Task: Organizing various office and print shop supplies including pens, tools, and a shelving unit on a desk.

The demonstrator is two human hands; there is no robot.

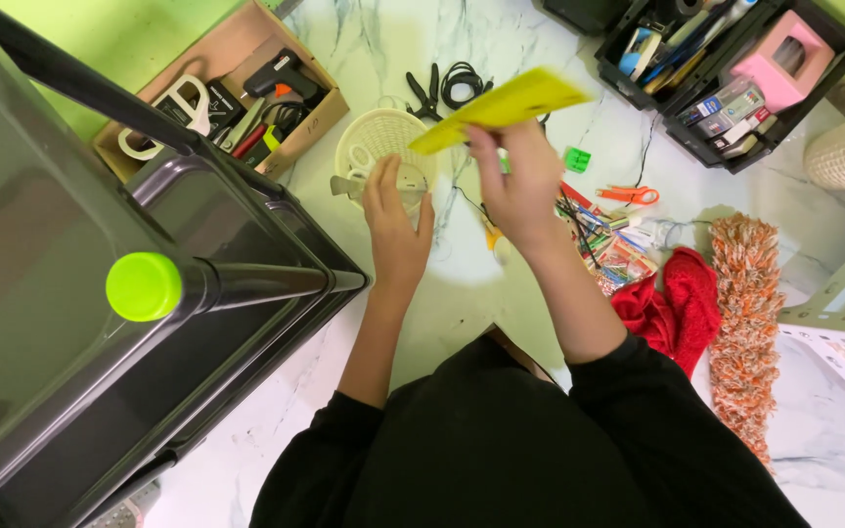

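My right hand (518,186) holds up a flat yellow sheet (501,106) by its lower edge, tilted above the marble surface. My left hand (395,223) hovers with fingers spread just in front of a small white woven basket (368,139), touching or nearly touching the pale tool lying across it. Both arms wear black sleeves pushed up to the elbow.
A dark plastic shelf cart with a green-capped pole (144,286) fills the left. A cardboard box (320,110) of tools sits behind it, with black pliers (426,93) nearby. Orange scissors (628,195), red cloth (677,303), a shaggy orange duster (747,323) and a black organizer tray (735,156) lie right.
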